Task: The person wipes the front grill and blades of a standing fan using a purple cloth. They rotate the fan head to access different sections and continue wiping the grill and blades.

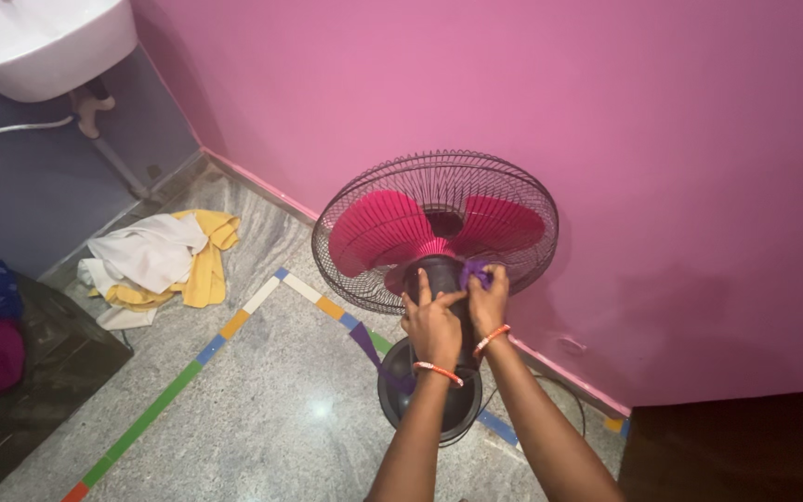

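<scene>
— Where's the fan (434,232)?
— Standing on the stone floor (271,409) by the pink wall (606,121).
— The hands?
— Left hand (431,323) wraps its dark motor housing (442,275) — right hand (488,299) pinches a purple cloth (474,271) against it.

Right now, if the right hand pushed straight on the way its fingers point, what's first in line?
Probably the fan's wire guard: the right hand grips a purple cloth on the motor housing, fingers pointing up at the guard's back. Depth is unclear.
</scene>
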